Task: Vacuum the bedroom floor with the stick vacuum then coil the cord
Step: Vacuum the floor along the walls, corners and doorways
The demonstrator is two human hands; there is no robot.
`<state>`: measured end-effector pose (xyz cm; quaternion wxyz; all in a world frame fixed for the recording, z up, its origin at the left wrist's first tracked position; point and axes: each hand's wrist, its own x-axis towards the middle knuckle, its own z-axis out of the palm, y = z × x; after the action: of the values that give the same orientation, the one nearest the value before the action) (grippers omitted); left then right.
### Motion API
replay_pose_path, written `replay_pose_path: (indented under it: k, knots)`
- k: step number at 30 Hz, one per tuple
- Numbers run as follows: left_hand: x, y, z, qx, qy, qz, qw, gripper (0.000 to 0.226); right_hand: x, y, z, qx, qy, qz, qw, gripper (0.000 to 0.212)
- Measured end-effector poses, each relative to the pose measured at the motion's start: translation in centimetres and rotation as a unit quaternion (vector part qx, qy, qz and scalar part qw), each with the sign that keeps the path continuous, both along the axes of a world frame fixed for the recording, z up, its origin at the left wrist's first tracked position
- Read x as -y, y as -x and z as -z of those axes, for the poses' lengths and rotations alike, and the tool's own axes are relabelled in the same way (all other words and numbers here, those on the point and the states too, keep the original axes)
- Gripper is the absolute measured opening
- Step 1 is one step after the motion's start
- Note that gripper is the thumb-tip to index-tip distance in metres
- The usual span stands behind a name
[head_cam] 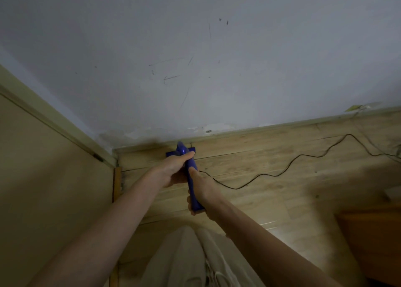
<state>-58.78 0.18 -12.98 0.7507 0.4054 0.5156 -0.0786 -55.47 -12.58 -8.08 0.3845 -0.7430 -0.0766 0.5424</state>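
Head view: cord beside vacuum.

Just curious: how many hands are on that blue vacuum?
2. The left hand grips it higher up; the right hand grips the vacuum nearer its end.

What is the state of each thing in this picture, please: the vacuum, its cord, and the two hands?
stick vacuum: held in both hands, its head down on the wood floor by the baseboard.
cord: uncoiled, lying in loose waves across the floor towards the right.
left hand: grips the vacuum body higher up.
right hand: grips the vacuum handle near its end.
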Motion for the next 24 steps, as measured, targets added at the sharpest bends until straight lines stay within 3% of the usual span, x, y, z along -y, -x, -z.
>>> replay_pose_path:
  k: [24]
  knots:
    - [2.4,1.8,0.1,-0.007,0.018,-0.001,1.000,0.047,2.0,1.3,1.4,-0.013,-0.001,-0.012,1.000,0.042]
